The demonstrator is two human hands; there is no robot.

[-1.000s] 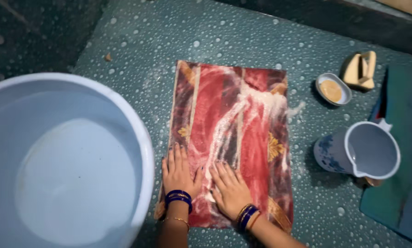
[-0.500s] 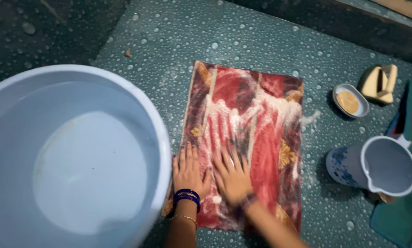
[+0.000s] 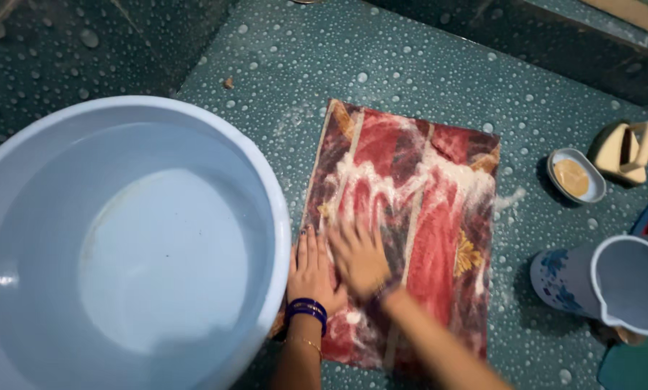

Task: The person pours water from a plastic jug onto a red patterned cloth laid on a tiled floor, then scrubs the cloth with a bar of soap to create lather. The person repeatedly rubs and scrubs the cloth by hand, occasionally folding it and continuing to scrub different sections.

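Hands are pressing flat, fingers spread: our left hand (image 3: 312, 273) and right hand (image 3: 360, 258) on one soapy red cloth (image 3: 418, 224) lying on the wet counter (image 3: 410, 65), beside one blue tub (image 3: 266, 188), one jug (image 3: 612, 285).

Big pale blue tub (image 3: 122, 238) at left; at right, tipped jug (image 3: 612, 289), small soap dish (image 3: 575, 176), perhaps a scrubbing brush (image 3: 625, 150).
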